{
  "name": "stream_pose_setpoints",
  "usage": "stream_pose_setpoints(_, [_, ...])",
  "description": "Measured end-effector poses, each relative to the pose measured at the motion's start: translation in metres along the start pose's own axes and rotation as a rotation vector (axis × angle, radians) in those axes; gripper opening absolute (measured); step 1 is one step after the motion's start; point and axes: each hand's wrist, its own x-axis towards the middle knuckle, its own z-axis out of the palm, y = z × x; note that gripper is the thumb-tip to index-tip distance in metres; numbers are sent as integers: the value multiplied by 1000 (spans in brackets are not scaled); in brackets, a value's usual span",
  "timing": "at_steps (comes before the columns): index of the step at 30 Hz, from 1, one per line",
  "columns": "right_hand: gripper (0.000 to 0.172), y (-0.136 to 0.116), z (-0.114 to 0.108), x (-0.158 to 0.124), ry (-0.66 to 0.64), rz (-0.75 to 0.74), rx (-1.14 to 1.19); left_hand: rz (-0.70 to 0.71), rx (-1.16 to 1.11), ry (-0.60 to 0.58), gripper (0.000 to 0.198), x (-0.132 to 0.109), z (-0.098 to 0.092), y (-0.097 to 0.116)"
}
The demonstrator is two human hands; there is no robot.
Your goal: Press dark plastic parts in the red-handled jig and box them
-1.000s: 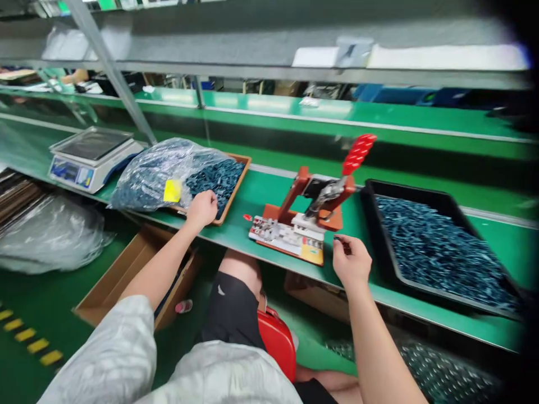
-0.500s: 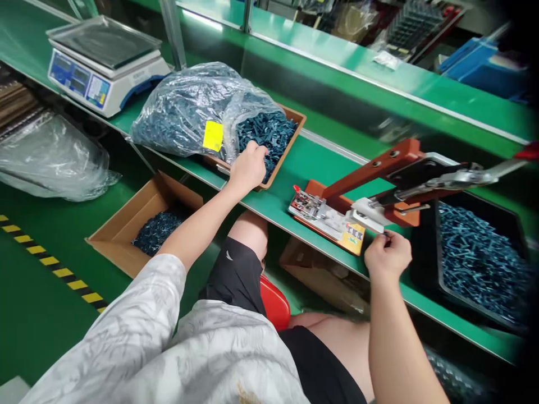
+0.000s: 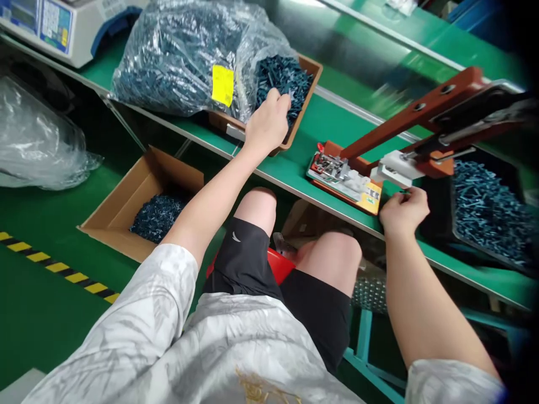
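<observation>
My left hand point(image 3: 269, 120) is closed at the front edge of a brown tray point(image 3: 310, 92), its curled fingertips against a heap of small dark blue plastic parts point(image 3: 284, 78). What those fingers grip, if anything, is hidden. The heap spills from the mouth of a clear plastic bag point(image 3: 177, 56) with a yellow label. Off to the right, my right hand point(image 3: 404, 213) is closed, thumb and forefinger pinched just beside a hand-operated toggle press point(image 3: 421, 126). Something small and dark may show at those fingertips. A metal fixture point(image 3: 345, 177) sits on the press base.
A black bin point(image 3: 458, 224) of blue parts point(image 3: 488, 207) stands right of the press. A weighing scale point(image 3: 71, 28) is on the bench at far left. Below, a cardboard box point(image 3: 122, 207) holds more dark parts. The bench's metal edge point(image 3: 309, 196) runs above my knees.
The camera view has shifted, so the bench appears higher. My left hand stays at the tray and my right hand beside the press, both closed. My right knee has moved up towards the bench.
</observation>
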Motion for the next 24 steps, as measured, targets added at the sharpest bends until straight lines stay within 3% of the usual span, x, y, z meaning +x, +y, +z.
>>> stream_pose_setpoints(4, [35, -3, -3, -1, -34, 27, 69, 54, 91, -9, 28, -5, -10, 3])
stream_pose_setpoints(9, [32, -12, -7, -6, -27, -7, 180, 11, 258, -40, 33, -1, -26, 8])
stream_pose_setpoints(13, [32, -19, -7, -6, -60, -33, 184, 7, 233, -27, 30, 0, -31, 9])
stream_pose_setpoints(20, [32, -11, -3, 2, -106, -109, 190, 64, 143, 129, 23, 1, -20, -4])
stream_pose_setpoints(24, [32, 9, 1, -6, -205, -100, 252, 124, 131, 217, 18, -3, -17, -12])
